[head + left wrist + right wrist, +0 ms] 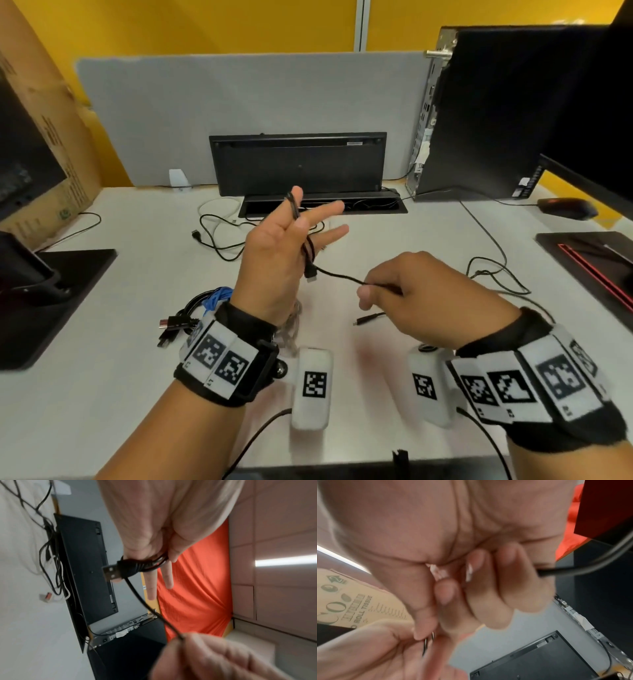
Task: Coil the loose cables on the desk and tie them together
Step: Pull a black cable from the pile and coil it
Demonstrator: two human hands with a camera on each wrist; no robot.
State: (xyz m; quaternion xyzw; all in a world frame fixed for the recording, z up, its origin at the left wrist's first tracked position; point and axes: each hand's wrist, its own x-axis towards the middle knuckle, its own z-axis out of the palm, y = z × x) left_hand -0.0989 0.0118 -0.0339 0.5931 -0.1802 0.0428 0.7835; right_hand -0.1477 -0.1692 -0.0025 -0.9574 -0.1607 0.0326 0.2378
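Between hands (274, 260) (421, 298): cable (342, 275) level (plug (310, 274) down).

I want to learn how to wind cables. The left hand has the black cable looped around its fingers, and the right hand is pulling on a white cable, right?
Not quite. The cable the right hand pinches is black, not white: the head view shows it is the same cable that loops around the left hand, running taut between the two.

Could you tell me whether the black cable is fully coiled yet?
Partly: loops wrap the left hand, but the cable runs on to the right hand.
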